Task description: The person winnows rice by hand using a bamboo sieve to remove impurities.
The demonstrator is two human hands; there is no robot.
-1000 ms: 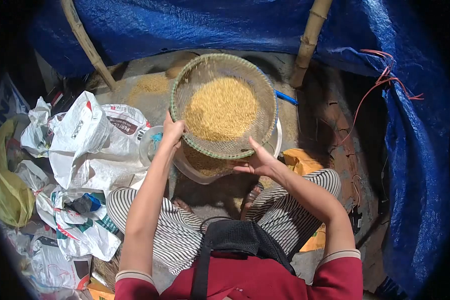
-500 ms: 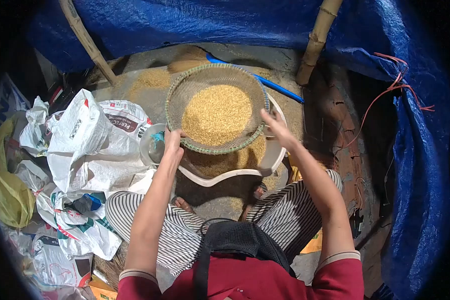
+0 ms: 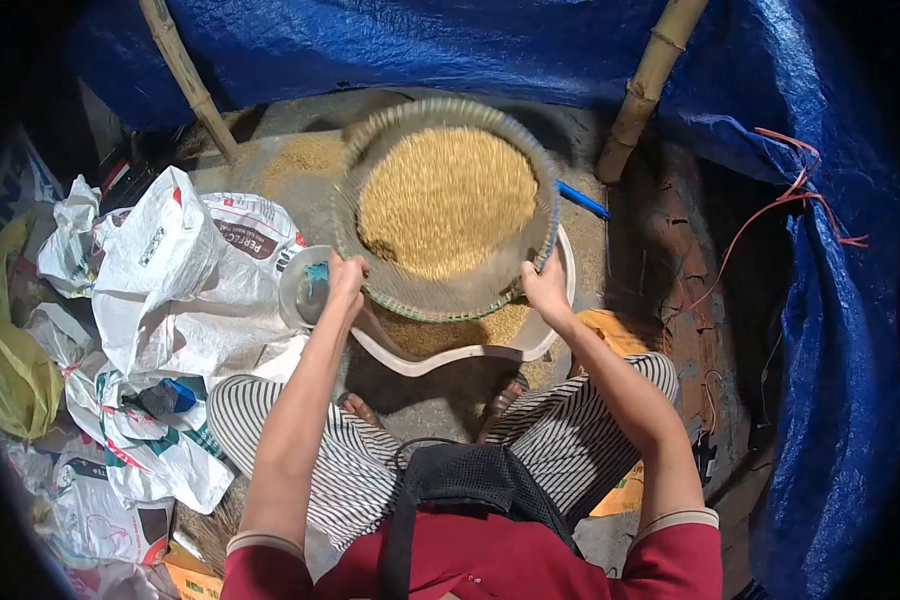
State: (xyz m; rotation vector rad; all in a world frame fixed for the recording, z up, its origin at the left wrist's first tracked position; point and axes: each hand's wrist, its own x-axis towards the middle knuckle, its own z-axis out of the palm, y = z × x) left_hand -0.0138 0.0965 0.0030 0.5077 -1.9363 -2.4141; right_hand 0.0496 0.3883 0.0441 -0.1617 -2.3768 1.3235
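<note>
A round woven sieve (image 3: 450, 300) hangs above a wide pale basin, blurred by motion. Golden grain (image 3: 448, 200), which looks like unhusked rice, is spread across its mesh and smeared too. My left hand (image 3: 347, 284) is closed round the lower left of the rim. On the lower right, my right hand (image 3: 547, 287) grips the same rim. Beneath, the white basin (image 3: 415, 366) shows its curved front edge, with more grain (image 3: 460, 332) inside; the sieve hides much of it.
White printed sacks (image 3: 160, 270) pile up on the left, beside a clear plastic bowl (image 3: 310, 285). Bamboo poles (image 3: 650, 90) stand before a blue tarp (image 3: 420, 45). A blue tube (image 3: 582, 199) lies behind the basin. Scattered grain (image 3: 305, 155) covers some floor.
The sieve has shifted slightly right and looks larger. Its grain has spread wider and blurred. My right hand has come down and closed on the rim, where before its fingers were looser.
</note>
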